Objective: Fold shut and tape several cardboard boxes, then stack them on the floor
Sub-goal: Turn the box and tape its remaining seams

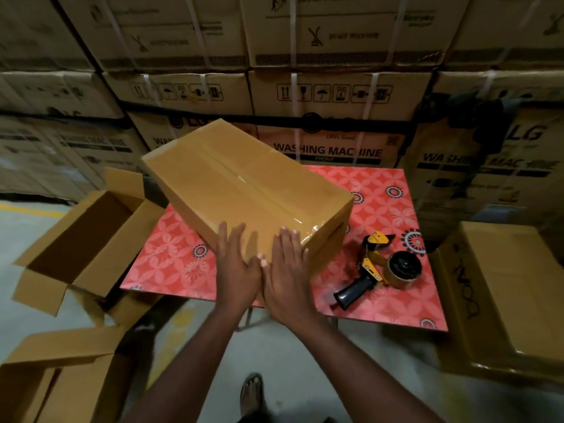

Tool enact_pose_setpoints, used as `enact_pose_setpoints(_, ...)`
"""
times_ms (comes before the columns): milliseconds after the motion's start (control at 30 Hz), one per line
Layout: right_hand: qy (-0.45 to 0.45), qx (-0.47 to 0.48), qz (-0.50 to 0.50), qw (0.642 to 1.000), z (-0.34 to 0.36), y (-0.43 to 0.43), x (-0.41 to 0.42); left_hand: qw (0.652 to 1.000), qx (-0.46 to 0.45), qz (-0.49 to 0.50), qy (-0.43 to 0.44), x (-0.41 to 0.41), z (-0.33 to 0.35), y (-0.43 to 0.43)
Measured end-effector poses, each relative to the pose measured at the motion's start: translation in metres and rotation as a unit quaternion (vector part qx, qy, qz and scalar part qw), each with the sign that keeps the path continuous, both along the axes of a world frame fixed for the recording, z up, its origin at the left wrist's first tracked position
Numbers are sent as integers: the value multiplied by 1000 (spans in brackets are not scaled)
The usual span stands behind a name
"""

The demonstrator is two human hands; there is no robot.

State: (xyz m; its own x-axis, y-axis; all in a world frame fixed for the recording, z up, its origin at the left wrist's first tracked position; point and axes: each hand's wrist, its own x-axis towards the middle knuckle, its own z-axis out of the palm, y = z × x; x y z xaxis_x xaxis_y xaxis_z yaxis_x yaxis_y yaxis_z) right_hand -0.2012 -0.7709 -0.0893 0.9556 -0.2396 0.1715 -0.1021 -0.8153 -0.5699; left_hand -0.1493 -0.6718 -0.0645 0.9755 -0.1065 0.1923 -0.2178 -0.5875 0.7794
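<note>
A closed brown cardboard box [244,184] lies on the red patterned table [393,215], with clear tape running along its top seam and over its near end. My left hand [235,267] and my right hand [290,270] lie side by side, fingers straight, pressing flat on the near end of the box. A yellow and black tape dispenser [378,270] with a roll of brown tape lies on the table to the right of my hands, touched by neither.
An open empty box [82,242] sits on the floor at the left, another open box [55,377] at the lower left. A closed box [503,297] stands at the right. Stacked washing machine cartons [329,117] wall off the back. My sandalled foot [251,392] is below.
</note>
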Motion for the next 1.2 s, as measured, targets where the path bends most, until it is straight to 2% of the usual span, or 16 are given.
enact_pose_setpoints(133,1,-44,46,998,-2,-26,-2,987,114,-109,-15,2,-16,9)
enact_pose_setpoints(300,3,-72,88,993,1,-71,3,954,217,-186,-91,19,-17,12)
enact_pose_setpoints(400,-3,-65,77,995,5,-112,14,937,226,-247,-103,47,-12,8)
enact_pose_setpoints(500,-19,-49,-4,999,7,-134,27,922,232,-285,-118,83,-13,6)
enact_pose_setpoints(600,-28,-53,-152,986,12,-102,43,926,223,-284,-108,124,-8,9)
enact_pose_setpoints(700,30,-119,-250,961,10,-45,60,939,212,-256,-93,175,-4,25)
enact_pose_setpoints(800,100,-113,-277,949,6,-3,76,956,197,-201,-89,231,1,54)
enact_pose_setpoints(900,107,-78,-295,946,6,9,87,967,177,-154,-101,284,4,92)
enact_pose_setpoints(1033,56,-63,-297,951,-1,-3,91,962,209,-130,-119,328,1,129)
enact_pose_setpoints(1200,-32,-17,-294,955,-7,-54,102,960,200,-120,-157,306,-3,131)
